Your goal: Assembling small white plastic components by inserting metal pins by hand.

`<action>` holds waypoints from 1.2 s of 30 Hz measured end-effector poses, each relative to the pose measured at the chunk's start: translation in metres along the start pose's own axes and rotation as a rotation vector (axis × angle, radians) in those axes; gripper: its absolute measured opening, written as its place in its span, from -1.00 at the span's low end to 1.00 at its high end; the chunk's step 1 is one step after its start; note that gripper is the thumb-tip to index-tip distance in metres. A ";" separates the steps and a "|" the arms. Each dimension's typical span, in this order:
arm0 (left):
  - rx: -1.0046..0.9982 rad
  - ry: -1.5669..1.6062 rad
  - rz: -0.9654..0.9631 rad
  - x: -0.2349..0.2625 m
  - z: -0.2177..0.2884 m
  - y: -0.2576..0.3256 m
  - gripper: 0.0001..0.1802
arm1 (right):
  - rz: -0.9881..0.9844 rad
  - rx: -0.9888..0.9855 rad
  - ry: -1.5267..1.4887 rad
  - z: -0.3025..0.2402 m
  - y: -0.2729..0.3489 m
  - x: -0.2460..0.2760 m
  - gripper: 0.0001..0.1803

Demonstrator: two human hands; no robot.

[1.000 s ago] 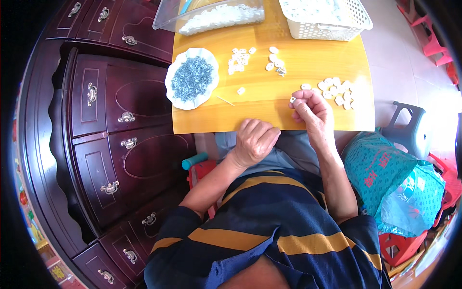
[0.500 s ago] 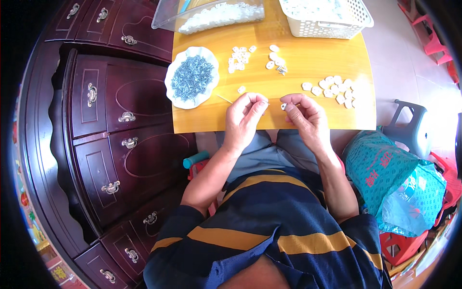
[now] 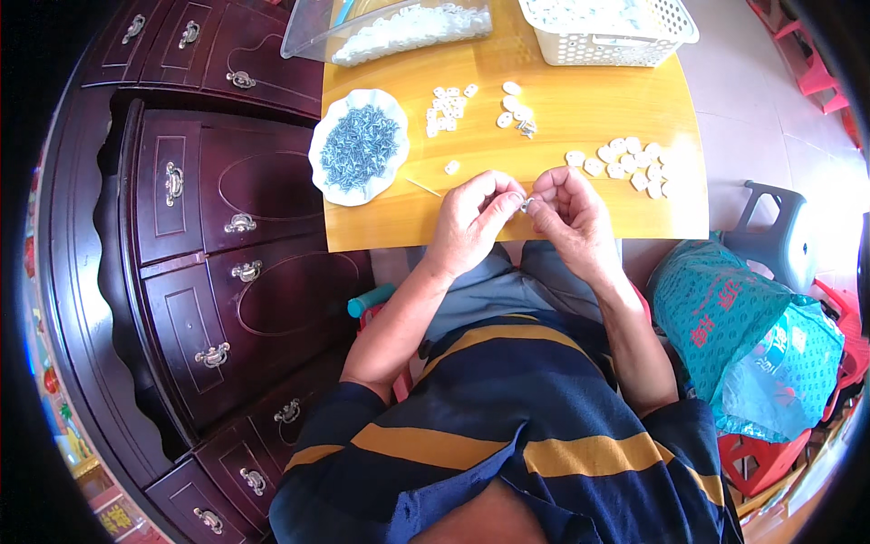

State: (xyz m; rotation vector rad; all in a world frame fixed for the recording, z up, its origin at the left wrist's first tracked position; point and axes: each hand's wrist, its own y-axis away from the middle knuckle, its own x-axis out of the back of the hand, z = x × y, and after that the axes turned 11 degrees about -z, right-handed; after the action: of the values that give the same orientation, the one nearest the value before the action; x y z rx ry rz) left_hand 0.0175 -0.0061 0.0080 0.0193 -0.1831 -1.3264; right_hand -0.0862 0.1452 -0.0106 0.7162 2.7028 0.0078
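Above the table's front edge, my two hands meet fingertip to fingertip. My right hand pinches a small white plastic piece with a dark spot, between thumb and fingers. My left hand is closed in a pinch against that piece; what lies in its fingertips is too small and covered to name. A thin pale stick lies on the table beside my left hand. Left of it stands a white scalloped bowl full of small grey metal screws or nails. One loose white piece lies beyond my left hand.
On the wooden table lie groups of white pieces: a cluster, a few with metal bits, and several at right. A clear bin and white basket stand behind. Dark drawers flank the left; a stool and teal bag, the right.
My left hand has moved right, closing the gap to my right hand. The white piece now touches the left fingertips, where before the hands were apart.
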 end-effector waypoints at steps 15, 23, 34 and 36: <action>0.001 -0.066 -0.059 0.009 0.006 -0.002 -0.87 | 0.022 0.040 0.053 0.004 0.000 0.001 -0.87; 0.056 -0.184 -0.086 0.010 0.008 -0.005 -0.91 | 0.061 0.089 0.210 0.004 0.000 0.000 -0.86; 0.076 0.032 -0.017 0.003 0.012 -0.002 -0.90 | 0.068 0.081 0.129 0.002 0.000 -0.001 -0.87; 0.074 0.139 0.031 0.000 0.014 0.000 -0.89 | 0.075 0.080 0.121 0.005 -0.001 0.002 -0.88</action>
State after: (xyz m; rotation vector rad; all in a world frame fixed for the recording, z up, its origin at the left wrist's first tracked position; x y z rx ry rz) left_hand 0.0157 -0.0052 0.0220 0.1703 -0.1140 -1.2820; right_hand -0.0863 0.1452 -0.0160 0.8671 2.8030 -0.0394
